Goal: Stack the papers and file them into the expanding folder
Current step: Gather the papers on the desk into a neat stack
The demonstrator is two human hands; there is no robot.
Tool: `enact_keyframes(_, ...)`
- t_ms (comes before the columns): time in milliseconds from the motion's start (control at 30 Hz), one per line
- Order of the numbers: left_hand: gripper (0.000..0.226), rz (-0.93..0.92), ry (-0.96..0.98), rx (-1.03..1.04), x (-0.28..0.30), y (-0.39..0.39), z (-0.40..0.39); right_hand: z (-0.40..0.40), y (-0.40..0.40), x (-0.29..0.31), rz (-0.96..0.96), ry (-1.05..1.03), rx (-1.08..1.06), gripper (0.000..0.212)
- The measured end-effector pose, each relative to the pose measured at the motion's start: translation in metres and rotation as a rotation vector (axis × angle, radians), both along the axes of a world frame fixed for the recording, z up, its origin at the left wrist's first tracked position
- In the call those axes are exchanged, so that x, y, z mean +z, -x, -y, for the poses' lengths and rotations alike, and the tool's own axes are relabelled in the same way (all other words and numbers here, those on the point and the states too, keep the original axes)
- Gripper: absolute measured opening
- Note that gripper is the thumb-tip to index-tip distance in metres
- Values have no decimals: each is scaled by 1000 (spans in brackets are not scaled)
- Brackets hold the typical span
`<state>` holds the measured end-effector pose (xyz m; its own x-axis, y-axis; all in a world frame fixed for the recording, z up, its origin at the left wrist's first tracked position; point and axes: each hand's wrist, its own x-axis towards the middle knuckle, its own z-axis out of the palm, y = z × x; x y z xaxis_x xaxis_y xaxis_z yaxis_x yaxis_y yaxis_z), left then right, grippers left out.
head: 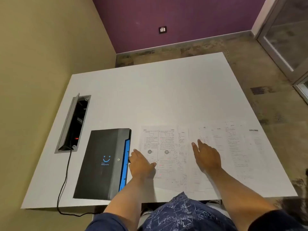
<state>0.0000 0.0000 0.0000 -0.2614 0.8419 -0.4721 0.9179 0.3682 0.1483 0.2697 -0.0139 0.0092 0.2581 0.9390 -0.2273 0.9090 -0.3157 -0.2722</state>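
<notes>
Several printed papers (168, 147) lie spread side by side and overlapping on the white table (150, 97), near its front edge. A black expanding folder (101, 164) with a blue smiley logo and blue inner pockets lies closed to their left. My left hand (141, 164) rests flat on the left edge of the leftmost sheet, right beside the folder. Further right, my right hand (206, 155) lies flat on the middle sheets (200, 135), fingers spread and pointing away from me. Neither hand grips anything.
An open cable box (73, 124) is set into the table at the left, with a black cord (64, 180) running from it over the front edge. Walls stand close on the left and behind. My lap shows below the front edge.
</notes>
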Motion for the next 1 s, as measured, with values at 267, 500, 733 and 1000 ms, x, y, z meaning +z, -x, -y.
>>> enact_keyframes(267,122,11,41,75,4,-11,-11,-11,16,-14,-229,119,-100,44)
enact_keyframes(500,91,120,48,19,2,-17,-4,-13,1,-18,-384,97,-129,52)
enact_keyframes(733,117,109,65,103,2,-24,-7,-13,-10,-15,-113,139,-314,44)
enact_keyframes(1000,105,113,100,72,-1,-33,-7,-26,-4,-19,-311,149,-228,44)
